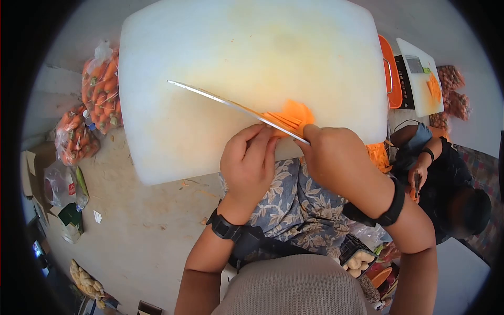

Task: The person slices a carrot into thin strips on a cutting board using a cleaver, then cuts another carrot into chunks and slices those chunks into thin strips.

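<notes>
A long knife (210,95) slants across the large white cutting board (236,47), its tip toward the upper left. My right hand (333,149) is wrapped round its handle end, at the board's near edge. Thin orange carrot slices (298,112) lie overlapped just beyond the blade, with narrow carrot strips (281,121) along it. On the near side of the blade, my left hand (249,157) has its fingers bent and pressed together on carrot slices, which the fingers and knife partly hide.
Bags of carrots (102,86) stand on the floor at left. An orange tub (391,73) sits beside the board's right edge. Shredded carrot (378,156) shows below it. At right, a co-worker (446,173) holds something dark near a second cutting board (420,84).
</notes>
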`<action>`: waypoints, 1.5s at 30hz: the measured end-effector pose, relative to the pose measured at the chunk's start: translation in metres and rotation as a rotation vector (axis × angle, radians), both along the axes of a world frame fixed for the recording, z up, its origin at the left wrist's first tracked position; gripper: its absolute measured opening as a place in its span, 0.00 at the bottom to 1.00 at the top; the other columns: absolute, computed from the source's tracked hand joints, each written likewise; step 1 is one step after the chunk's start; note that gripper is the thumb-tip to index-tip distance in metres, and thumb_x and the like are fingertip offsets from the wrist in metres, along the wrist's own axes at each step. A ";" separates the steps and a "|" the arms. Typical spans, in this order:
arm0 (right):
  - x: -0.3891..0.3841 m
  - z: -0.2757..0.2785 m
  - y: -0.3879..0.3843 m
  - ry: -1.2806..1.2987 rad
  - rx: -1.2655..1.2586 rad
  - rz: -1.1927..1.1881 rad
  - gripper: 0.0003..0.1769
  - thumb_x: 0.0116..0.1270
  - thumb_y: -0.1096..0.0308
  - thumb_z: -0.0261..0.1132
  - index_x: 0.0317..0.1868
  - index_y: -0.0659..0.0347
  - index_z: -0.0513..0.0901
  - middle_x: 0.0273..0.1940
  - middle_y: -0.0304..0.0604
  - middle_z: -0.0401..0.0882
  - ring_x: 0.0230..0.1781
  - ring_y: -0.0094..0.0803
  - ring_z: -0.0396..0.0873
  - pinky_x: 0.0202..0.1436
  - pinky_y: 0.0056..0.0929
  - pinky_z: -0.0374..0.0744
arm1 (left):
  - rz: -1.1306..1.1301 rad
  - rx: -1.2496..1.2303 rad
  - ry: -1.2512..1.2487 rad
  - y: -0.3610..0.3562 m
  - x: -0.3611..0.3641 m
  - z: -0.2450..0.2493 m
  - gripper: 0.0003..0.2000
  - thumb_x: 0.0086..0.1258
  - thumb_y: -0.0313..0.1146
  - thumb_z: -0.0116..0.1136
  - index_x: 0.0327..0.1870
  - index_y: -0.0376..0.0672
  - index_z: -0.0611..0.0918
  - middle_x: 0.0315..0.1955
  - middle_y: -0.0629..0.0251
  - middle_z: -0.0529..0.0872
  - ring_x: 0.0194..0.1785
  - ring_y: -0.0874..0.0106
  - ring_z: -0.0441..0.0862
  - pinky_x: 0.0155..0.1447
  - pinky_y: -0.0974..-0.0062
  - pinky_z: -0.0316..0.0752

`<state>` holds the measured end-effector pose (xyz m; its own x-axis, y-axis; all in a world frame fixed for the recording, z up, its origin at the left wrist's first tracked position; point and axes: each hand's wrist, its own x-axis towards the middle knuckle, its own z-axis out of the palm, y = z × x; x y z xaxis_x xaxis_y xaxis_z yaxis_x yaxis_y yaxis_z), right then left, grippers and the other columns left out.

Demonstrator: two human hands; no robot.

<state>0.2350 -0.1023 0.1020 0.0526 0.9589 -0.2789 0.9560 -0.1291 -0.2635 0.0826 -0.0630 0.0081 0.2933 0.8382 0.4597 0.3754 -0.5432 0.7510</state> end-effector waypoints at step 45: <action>-0.014 -0.013 0.012 -0.029 0.154 0.097 0.04 0.56 0.74 0.63 0.29 0.63 0.76 0.20 0.52 0.79 0.21 0.47 0.81 0.26 0.41 0.79 | -0.022 0.130 0.001 0.002 0.001 -0.003 0.11 0.54 0.21 0.70 0.39 0.36 0.86 0.36 0.60 0.85 0.36 0.63 0.83 0.37 0.70 0.78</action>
